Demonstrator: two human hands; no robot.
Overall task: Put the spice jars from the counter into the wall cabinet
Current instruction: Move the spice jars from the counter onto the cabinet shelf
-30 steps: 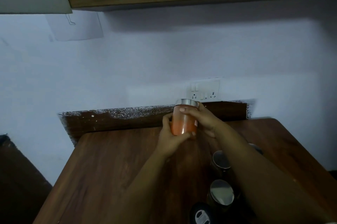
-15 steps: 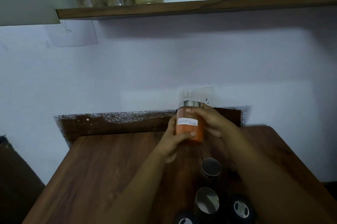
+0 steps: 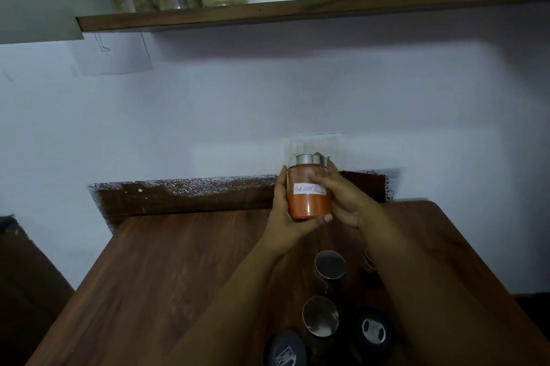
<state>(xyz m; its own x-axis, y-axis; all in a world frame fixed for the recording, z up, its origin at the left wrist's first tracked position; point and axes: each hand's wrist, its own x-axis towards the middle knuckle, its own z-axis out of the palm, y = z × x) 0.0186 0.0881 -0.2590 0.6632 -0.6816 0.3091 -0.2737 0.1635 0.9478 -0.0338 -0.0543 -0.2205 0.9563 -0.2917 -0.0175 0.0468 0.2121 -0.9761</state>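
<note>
Both hands hold one red spice jar [image 3: 309, 190] upright above the desk [image 3: 178, 261]: left hand [image 3: 287, 216] cupping its base, right hand [image 3: 348, 202] gripping its side.

A white painted wall [image 3: 238, 103] filled most of the view under dim light. A dark wooden shelf [image 3: 327, 9] ran across its top. A sheet of paper [image 3: 113, 53] hung below the shelf, and a switch and socket plate [image 3: 315, 143] sat lower. A dark, rough-edged backsplash [image 3: 184, 197] met the wooden bench [image 3: 166, 270].
</note>
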